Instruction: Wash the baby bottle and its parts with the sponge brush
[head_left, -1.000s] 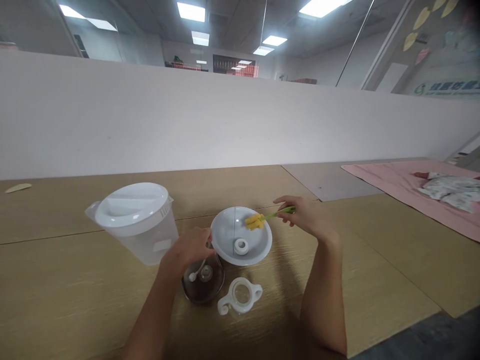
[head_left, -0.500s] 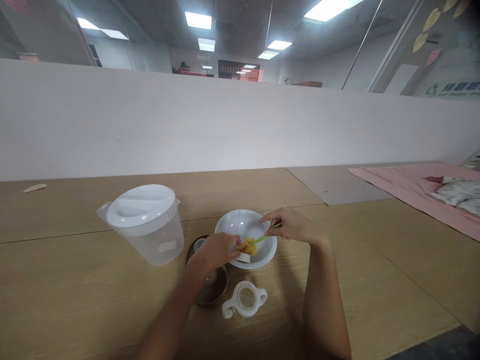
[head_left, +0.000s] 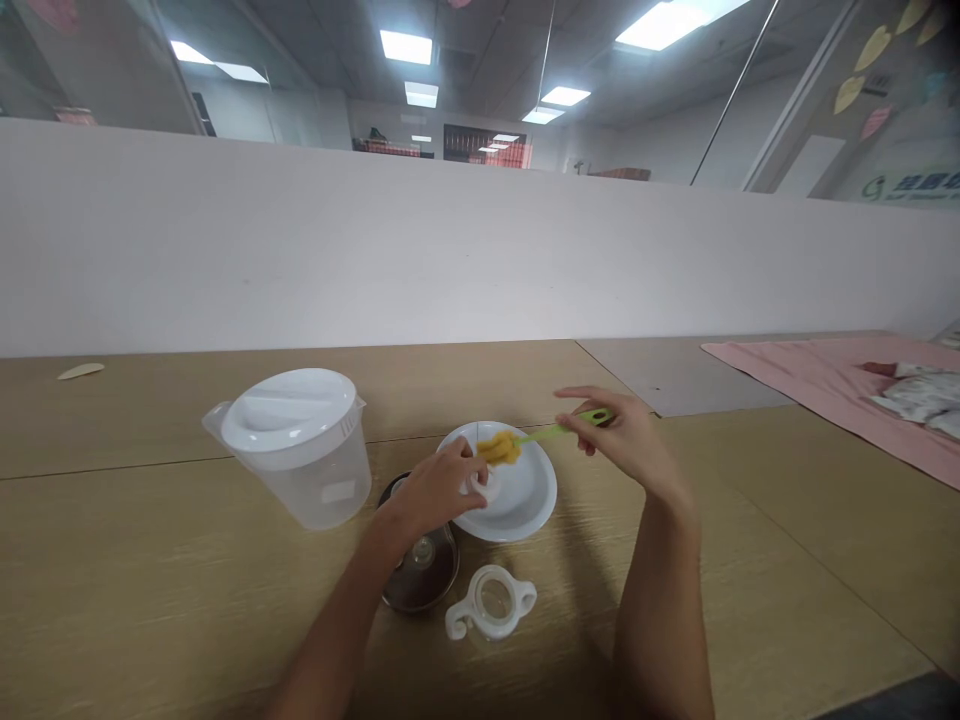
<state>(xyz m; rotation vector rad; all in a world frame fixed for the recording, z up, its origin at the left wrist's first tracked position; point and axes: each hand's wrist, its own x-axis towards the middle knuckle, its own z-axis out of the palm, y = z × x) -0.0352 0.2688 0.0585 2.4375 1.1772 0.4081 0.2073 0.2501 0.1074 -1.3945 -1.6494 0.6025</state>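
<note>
A white bowl (head_left: 531,500) rests on the table. My right hand (head_left: 615,430) pinches the green handle of a brush (head_left: 551,433), whose yellow sponge-like head (head_left: 501,448) is over the bowl. Over the bowl's left side, my left hand (head_left: 448,485) is closed on a small white cup-like piece (head_left: 484,488), its opening near the yellow head. Partly hidden under my left forearm is a dark round lid (head_left: 424,578) with a clear knob. A white ring-shaped piece (head_left: 493,602) with a hook and a loop lies in front of the bowl.
A translucent pitcher (head_left: 322,490) with a white lid stands left of the bowl. A pink cloth (head_left: 810,365) with a patterned fabric on it lies at the far right. The white wall (head_left: 450,250) rises behind the table, and a flat pale piece (head_left: 81,371) lies far left.
My right hand has moved up and right, lifting the yellow brush head from the white piece. My left hand has turned the white piece so that its opening shows.
</note>
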